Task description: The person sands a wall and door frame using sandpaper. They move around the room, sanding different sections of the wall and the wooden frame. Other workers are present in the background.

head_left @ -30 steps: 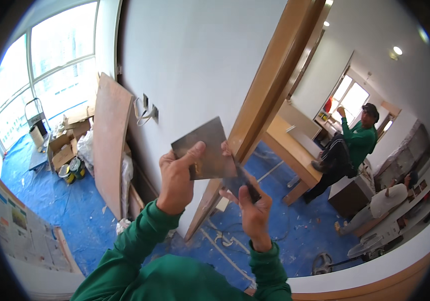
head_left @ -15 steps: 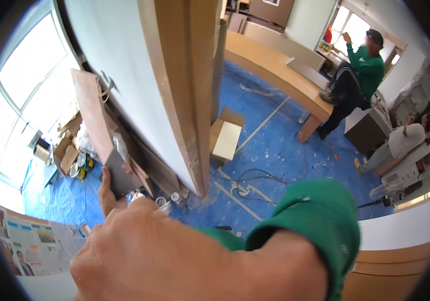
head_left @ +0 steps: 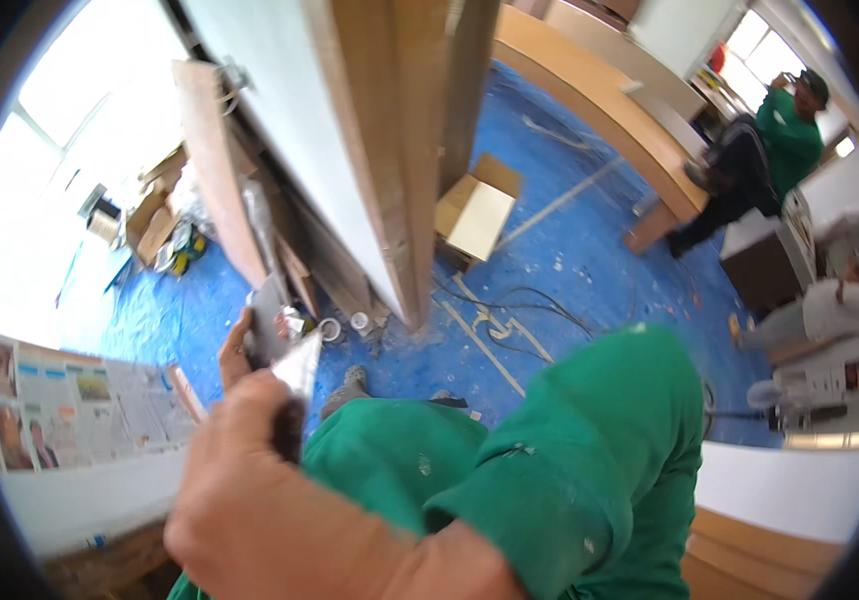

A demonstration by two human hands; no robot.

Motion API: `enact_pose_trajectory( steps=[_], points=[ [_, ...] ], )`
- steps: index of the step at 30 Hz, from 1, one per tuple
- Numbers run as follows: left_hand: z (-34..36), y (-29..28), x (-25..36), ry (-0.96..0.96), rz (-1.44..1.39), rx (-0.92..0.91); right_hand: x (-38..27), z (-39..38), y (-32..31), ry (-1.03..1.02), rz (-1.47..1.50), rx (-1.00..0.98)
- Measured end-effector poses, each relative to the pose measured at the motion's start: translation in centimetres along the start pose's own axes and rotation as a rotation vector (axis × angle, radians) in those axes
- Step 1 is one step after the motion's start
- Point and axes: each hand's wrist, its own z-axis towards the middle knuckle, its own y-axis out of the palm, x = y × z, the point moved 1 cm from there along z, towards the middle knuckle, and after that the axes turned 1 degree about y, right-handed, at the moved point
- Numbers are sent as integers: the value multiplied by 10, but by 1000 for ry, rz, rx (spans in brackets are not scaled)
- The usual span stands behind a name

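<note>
My right hand [head_left: 269,500], in a green sleeve, crosses the lower left, close up. Its fingers are closed round a tool with a bright, pale flat blade [head_left: 299,368] and a dark lower part, which looks like a putty knife. Just beyond it, my left hand [head_left: 236,350] shows only some fingers, wrapped at the edge of a flat grey plate [head_left: 268,320]. The blade is beside the plate; whether they touch I cannot tell. The rest of my left hand is hidden behind the right.
A wooden-edged wall end [head_left: 404,200] stands ahead, with long boards [head_left: 214,170] leaning beside it. An open cardboard box [head_left: 454,210], cables and small tubs [head_left: 330,330] lie on blue sheeting [head_left: 549,260]. A person in green [head_left: 787,130] sits at right; another bends below. Newspaper [head_left: 99,410] covers a ledge.
My view has tilted down, bringing my green clothing and a foot into sight. My right hand has turned and drawn back, so the pale blade now shows.
</note>
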Motion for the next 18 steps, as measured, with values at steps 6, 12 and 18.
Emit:
enact_pose_trajectory(
  steps=[6, 12, 18],
  points=[
    [-36, -5, 13, 375, 32, 169, 86, -12, 121, 305, 909, 780],
    [-21, -3, 21, 547, 84, 172, 94, 22, 233, 699, 2422, 1272],
    [0, 1, 19, 514, -12, 49, 76, 86, 257, 940, 1808, 1398]
  ],
)
